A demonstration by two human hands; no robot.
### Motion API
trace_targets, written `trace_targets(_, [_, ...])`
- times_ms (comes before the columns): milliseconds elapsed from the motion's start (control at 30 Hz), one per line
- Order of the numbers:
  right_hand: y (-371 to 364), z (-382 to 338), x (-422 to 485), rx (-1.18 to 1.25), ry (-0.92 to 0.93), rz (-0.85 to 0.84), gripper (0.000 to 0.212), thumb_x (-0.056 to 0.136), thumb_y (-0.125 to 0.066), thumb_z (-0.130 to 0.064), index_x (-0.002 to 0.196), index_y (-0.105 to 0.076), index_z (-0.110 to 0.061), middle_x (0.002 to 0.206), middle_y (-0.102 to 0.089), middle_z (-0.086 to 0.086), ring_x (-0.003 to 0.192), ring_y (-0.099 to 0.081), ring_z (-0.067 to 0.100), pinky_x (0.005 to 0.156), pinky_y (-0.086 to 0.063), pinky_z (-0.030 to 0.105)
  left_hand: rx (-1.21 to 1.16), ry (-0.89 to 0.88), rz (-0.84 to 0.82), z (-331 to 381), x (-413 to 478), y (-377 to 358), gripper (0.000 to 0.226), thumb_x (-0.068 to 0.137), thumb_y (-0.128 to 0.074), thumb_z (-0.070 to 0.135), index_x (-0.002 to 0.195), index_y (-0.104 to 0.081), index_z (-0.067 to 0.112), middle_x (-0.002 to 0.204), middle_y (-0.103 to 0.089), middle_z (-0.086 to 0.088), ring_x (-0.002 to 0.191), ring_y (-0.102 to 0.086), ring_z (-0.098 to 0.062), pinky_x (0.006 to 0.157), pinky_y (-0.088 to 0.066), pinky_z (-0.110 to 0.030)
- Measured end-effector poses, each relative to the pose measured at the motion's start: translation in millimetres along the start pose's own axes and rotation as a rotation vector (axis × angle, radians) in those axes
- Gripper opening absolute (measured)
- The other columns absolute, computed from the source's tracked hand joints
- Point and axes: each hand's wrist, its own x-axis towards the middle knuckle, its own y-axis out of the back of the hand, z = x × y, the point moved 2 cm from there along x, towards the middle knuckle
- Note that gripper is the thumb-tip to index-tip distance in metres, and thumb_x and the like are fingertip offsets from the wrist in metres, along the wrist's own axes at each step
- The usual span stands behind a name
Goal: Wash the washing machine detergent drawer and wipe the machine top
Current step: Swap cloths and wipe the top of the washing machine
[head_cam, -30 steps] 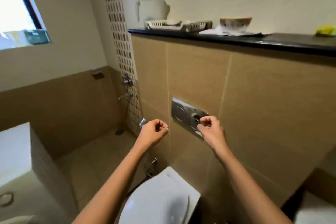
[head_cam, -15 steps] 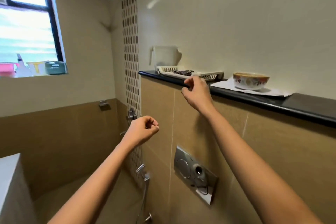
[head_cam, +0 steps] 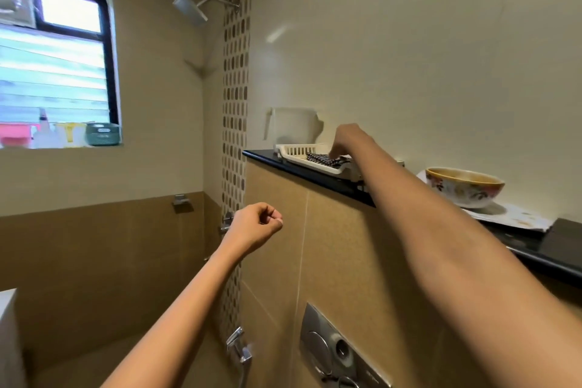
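Right grip (head_cam: 345, 142) reaches into white tray (head_cam: 293, 152), closure unclear; left grip (head_cam: 256, 224) hangs fisted, empty.

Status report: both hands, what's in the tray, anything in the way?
Left hand fisted, empty, mid-air. Right hand over white tray on black ledge, fingers on dark patterned cloth, grip unclear. Bowl further right, apart from tray.

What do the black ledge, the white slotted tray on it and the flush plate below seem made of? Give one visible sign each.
Black ledge: polished stone, perhaps granite; glossy, reflective top.
White slotted tray: plastic; thin moulded ribs, dull sheen.
Flush plate: metal or chrome-plated plastic; mirror-like silver surface.
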Motion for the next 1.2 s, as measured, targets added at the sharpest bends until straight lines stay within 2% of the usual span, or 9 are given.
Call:
trace_targets(100, [-12.8, 1.7, 9.0, -0.071, -0.027, -0.13, 0.054, 0.078, -0.076, -0.037, 0.119, -0.061, -0.005, 0.128, -0.058, 0.009, 0.112, -0.059, 0.026, 0.082, -0.046, 0.032, 0.001, 0.003, -0.005, -8.4, -1.8, 5.5, 0.004, 0.088, -0.066, 0.017, 0.09, -0.067, 0.02, 0.081, -0.066, 0.007, 0.075, -0.059, -0.003, 0.069, -0.045, -0.009])
trace_targets(300, [-26.6, 0.1, 18.9, -0.104, -0.019, -0.039, 0.044, 0.078, -0.075, -0.015, 0.118, -0.062, -0.002, 0.127, -0.057, 0.015, 0.113, -0.058, 0.031, 0.086, -0.049, 0.035, 0.007, 0.041, -0.006, -26.5, -11.2, 22.7, 0.006, 0.089, -0.066, 0.017, 0.089, -0.066, 0.023, 0.085, -0.066, 0.008, 0.078, -0.061, -0.002, 0.067, -0.044, -0.007])
trace_targets(500, [-27.7, 1.5, 26.8, -0.086, -0.057, 0.182, 0.034, 0.088, -0.052, -0.002, 0.122, -0.058, 0.001, 0.127, -0.055, 0.018, 0.116, -0.055, 0.037, 0.087, -0.049, 0.041, 0.023, 0.087, 0.018, -46.2, -27.2, 46.7, 0.01, 0.089, -0.066, 0.014, 0.086, -0.065, 0.023, 0.085, -0.066, 0.005, 0.078, -0.06, -0.005, 0.067, -0.046, -0.008])
trace_targets(633, [-6.8, -14.1, 25.5, -0.047, -0.113, 0.4, 0.031, 0.09, -0.053, -0.005, 0.12, -0.059, -0.001, 0.122, -0.058, 0.017, 0.113, -0.057, 0.037, 0.082, -0.049, 0.04, 0.042, 0.121, 0.064, -62.1, -39.2, 70.3, 0.005, 0.089, -0.066, 0.013, 0.09, -0.067, 0.019, 0.083, -0.064, 0.008, 0.073, -0.057, -0.001, 0.06, -0.044, -0.002])
trace_targets(867, [40.7, -95.2, -19.5, 0.393, 0.018, 0.701, 0.032, 0.086, -0.05, -0.012, 0.113, -0.06, 0.002, 0.116, -0.06, 0.025, 0.109, -0.056, 0.045, 0.09, -0.047, 0.045, -0.012, 0.259, 0.148, -99.3, -77.7, 119.3, 0.005, 0.089, -0.067, 0.017, 0.087, -0.069, 0.021, 0.077, -0.062, 0.006, 0.069, -0.053, -0.003, 0.058, -0.043, -0.006])
trace_targets(933, [35.4, -133.2, -41.5, 0.524, 0.108, 0.659, 0.032, 0.082, -0.052, -0.018, 0.108, -0.064, -0.002, 0.109, -0.063, 0.024, 0.104, -0.059, 0.043, 0.086, -0.049, 0.043, -0.036, 0.317, 0.174, -112.8, -93.8, 138.1, 0.003, 0.089, -0.067, 0.02, 0.088, -0.069, 0.022, 0.077, -0.062, 0.005, 0.069, -0.054, -0.005, 0.061, -0.046, -0.013])
trace_targets(1067, [-22.1, -225.1, -91.8, 0.784, 0.405, 0.34, 0.01, 0.074, -0.062, -0.021, 0.07, -0.066, -0.013, 0.066, -0.057, 0.012, 0.07, -0.058, 0.027, 0.051, -0.041, 0.027, -0.247, 0.425, 0.287, -138.0, -135.3, 178.6, 0.019, 0.098, -0.054, 0.031, 0.09, -0.068, 0.019, 0.078, -0.068, 0.006, 0.063, -0.057, -0.005, 0.052, -0.043, -0.015])
trace_targets(1133, [-75.1, -281.3, -124.9, 0.937, 0.496, 0.04, 0.014, 0.072, -0.069, -0.019, 0.061, -0.064, -0.015, 0.054, -0.055, 0.004, 0.06, -0.057, 0.02, 0.055, -0.054, 0.033, -0.522, 0.57, 0.395, -152.2, -164.1, 200.9, 0.035, 0.101, -0.044, 0.041, 0.097, -0.067, 0.015, 0.078, -0.067, 0.003, 0.063, -0.056, -0.006, 0.055, -0.044, -0.017])
trace_targets(1200, [-129.5, -330.6, -161.7, 1.007, 0.48, -0.238, 0.017, 0.073, -0.075, -0.02, 0.06, -0.065, -0.015, 0.044, -0.052, -0.004, 0.05, -0.054, 0.015, 0.061, -0.058, 0.042, -0.755, 0.701, 0.497, -168.8, -194.1, 223.5, 0.047, 0.101, -0.037, 0.05, 0.11, -0.064, 0.013, 0.086, -0.067, 0.0, 0.071, -0.057, -0.009, 0.063, -0.045, -0.022])
